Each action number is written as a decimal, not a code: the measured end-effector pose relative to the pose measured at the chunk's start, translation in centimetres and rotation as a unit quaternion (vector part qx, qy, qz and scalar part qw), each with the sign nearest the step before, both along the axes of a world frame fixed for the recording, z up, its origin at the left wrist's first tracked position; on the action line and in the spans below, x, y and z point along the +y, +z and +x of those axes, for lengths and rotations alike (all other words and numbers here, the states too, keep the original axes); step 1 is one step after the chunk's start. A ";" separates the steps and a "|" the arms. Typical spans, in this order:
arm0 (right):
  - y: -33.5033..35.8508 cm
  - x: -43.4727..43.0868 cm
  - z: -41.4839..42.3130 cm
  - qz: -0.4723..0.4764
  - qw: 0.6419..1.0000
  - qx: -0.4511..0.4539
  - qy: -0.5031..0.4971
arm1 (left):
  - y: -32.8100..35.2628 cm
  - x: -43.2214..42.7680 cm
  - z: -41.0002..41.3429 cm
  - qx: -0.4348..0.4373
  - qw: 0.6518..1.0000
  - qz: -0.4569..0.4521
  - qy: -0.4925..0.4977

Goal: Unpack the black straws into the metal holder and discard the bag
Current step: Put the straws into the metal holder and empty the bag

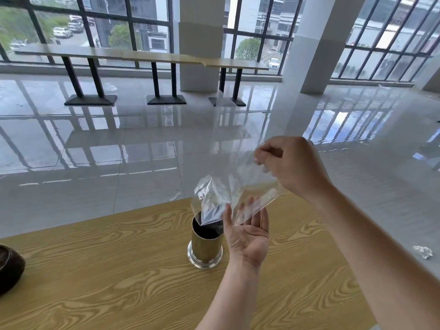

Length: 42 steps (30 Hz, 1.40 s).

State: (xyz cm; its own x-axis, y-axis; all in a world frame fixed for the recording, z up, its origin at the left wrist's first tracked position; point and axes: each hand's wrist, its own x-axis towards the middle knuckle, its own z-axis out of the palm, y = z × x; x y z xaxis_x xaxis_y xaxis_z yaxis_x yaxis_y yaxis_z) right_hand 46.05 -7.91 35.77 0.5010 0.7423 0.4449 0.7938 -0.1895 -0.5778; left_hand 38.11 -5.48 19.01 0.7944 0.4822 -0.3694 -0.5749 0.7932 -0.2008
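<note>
Pinching bag (235,186) | right hand (292,165) | above holder (206,244) | left hand (247,236) beside

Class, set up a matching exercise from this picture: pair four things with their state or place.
Things:
1. clear plastic bag
2. cylindrical metal holder
3. left hand
4. dark round object

States:
A. open palm, beside the holder
B. at the table's left edge
C. pinched by the right hand
D. upright on the wood-grain table, dark contents inside

Pairs: 1-C, 2-D, 3-A, 4-B
</note>
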 end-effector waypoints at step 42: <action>5.7 -10.7 3.0 0.037 0.970 -0.164 -0.177 | 6.2 4.0 0.5 0.060 0.959 0.272 0.052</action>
